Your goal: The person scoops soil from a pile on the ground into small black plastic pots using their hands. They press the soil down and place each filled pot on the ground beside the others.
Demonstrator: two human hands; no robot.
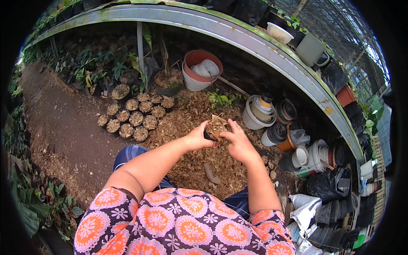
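Observation:
My left hand [198,137] grips a small black plant pot [209,135] from its left side, above a heap of dry shredded leaf litter [204,162]. Brown leaf mulch [216,126] fills the pot, and a larger dry flake stands up at its rim. At the pot's right edge, my right hand [237,140] has its fingers spread, the fingertips against the mulch. Whether they pinch a piece cannot be told. Several small black pots filled with mulch [136,118] stand grouped on the ground to the left.
Behind the heap stand a terracotta-coloured pot [200,59] in a white one and a potted plant [167,81]. Stacked pots and tubs [258,111] line the right, with plastic bags [302,207] nearer me. A metal-edged bench [242,27] curves overhead. Leafy plants [57,197] grow at left.

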